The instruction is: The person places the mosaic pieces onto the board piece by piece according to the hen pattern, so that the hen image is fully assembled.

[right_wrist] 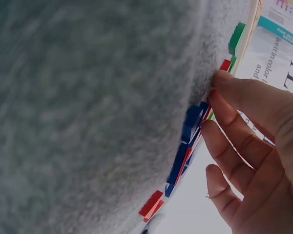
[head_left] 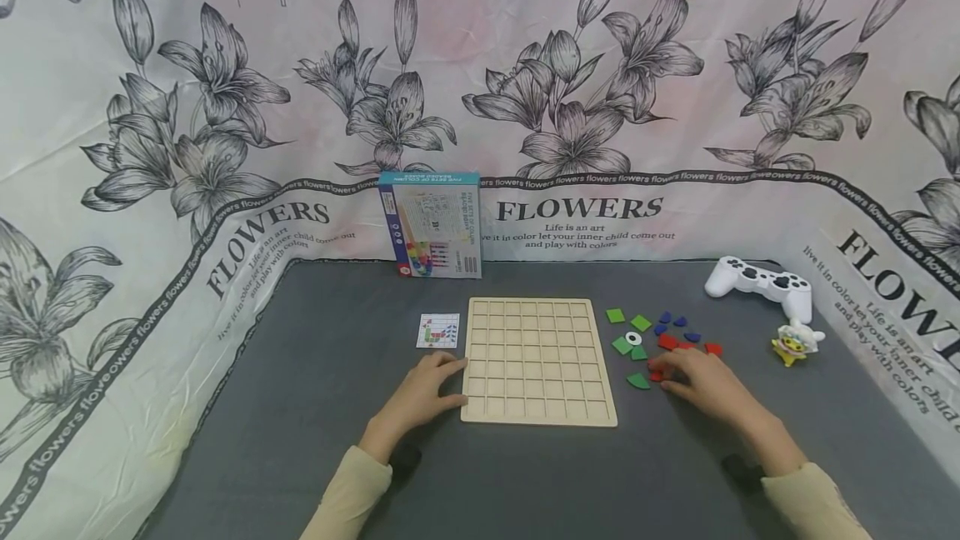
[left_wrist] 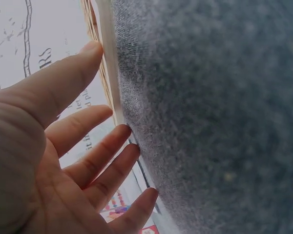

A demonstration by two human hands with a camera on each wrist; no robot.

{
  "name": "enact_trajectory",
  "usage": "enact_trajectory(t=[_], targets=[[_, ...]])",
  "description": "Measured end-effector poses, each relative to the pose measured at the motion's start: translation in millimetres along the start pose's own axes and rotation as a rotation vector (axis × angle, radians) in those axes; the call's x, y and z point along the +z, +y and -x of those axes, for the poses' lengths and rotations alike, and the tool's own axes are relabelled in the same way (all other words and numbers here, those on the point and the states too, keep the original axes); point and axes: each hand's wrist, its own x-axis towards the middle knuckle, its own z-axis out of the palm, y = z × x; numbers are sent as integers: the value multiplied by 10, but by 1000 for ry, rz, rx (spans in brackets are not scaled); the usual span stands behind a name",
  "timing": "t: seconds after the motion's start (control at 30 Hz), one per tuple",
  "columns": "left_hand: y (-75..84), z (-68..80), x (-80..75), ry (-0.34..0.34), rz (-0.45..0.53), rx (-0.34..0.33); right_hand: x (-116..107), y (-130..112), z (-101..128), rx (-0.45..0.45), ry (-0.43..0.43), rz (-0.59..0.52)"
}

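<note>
A pale wooden board with a grid of square recesses lies flat on the table. Relaxed fingers of my left hand rest at its left edge; the left wrist view shows that hand spread along the board's rim. My right hand is low over the loose pieces, thumb and forefinger around a small red piece. From the right wrist, a red piece lies just past the thumb tip of that hand; a firm grip is not visible. A green quarter-round piece lies nearby.
Green squares, blue pieces, red pieces and a white ring lie right of the board. A pattern card is at its left. Behind stands a box. A white game controller and figurine sit far right.
</note>
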Motion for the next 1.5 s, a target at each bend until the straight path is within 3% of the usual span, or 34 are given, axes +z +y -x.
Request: enact_trajectory(t=[0.7,0.93,1.13,1.5], targets=[[-23,8,12,-9,70,-42,-25,-63,-77,46,-66,-63],[17,22,-6,-12,73,-66,-65,-140,-126,-2,-42,-32],[29,32,-17,-11,73,-75,-93,-242,-221,-36,-25,-22],[-2,19,8,-27,95,-79,-24,-449,-504,-43,-80,-86]])
